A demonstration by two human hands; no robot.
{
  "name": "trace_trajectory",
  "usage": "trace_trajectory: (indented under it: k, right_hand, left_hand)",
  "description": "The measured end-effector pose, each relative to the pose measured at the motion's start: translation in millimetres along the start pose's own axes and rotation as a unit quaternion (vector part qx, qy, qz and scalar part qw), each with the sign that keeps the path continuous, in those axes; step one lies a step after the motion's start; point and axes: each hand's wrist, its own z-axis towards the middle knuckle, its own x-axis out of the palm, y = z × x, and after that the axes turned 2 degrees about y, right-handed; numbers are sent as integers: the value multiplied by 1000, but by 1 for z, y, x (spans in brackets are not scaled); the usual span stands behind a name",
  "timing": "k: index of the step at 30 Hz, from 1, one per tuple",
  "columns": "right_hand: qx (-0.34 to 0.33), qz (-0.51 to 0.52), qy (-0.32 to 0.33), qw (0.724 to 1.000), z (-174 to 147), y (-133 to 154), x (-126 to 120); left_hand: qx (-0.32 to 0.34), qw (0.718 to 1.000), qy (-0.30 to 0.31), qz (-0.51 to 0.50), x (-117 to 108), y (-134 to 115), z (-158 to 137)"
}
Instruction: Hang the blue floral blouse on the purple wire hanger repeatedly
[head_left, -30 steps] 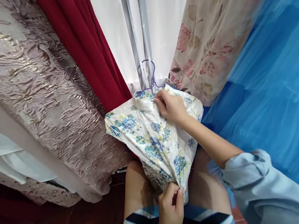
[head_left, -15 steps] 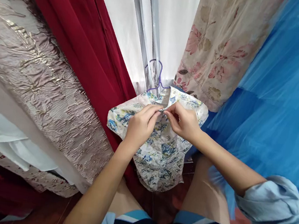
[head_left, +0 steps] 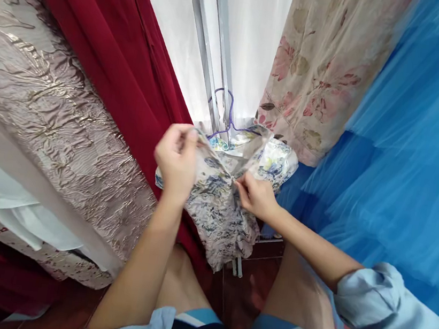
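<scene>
A white, blue-flowered fabric blouse (head_left: 213, 209) sits on a thin purple hanger (head_left: 231, 113) (hook beside grey metal bars (head_left: 202, 38)). The curled left hand (head_left: 177, 159) pinches its neckline, the curled right hand (head_left: 258, 195) its front; uneven pulling could strain or dislodge it.

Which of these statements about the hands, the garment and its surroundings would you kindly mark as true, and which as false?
1. The hanger is purple. True.
2. The left hand holds an edge of the floral garment. True.
3. The right hand is away from the floral garment. False: it pinches the front of it.
4. The right sleeve covers the wrist. False: it is bunched up near the elbow.
5. The pink-flowered cloth hangs left of the red cloth. False: it hangs to the right in the picture.
</scene>
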Motion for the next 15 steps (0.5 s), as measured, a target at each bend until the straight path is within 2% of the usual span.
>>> trace_trajectory:
  k: [3,5,7,9,10,12,15]
  right_hand:
    - [27,10,39,999,-26,-11,1]
    - [44,21,52,997,-40,-17,-1]
    - [51,30,59,997,-45,-19,-4]
    - [48,32,62,996,-44,-15,-3]
    - [42,32,61,997,-42,-12,-2]
    - [23,33,61,997,-38,-6,0]
    - [-9,36,60,998,-37,-1,3]
  left_hand:
    - [-3,995,-99,19,-39,43,17]
    - [-24,992,-115,35,-62,63,19]
    - [-24,997,-47,50,-72,64,10]
    - [39,995,72,57,-65,48,-8]
    - [89,983,148,66,-57,37,-19]
    - [169,949,247,99,-37,18,-38]
    - [200,918,303,160,-15,8,-53]
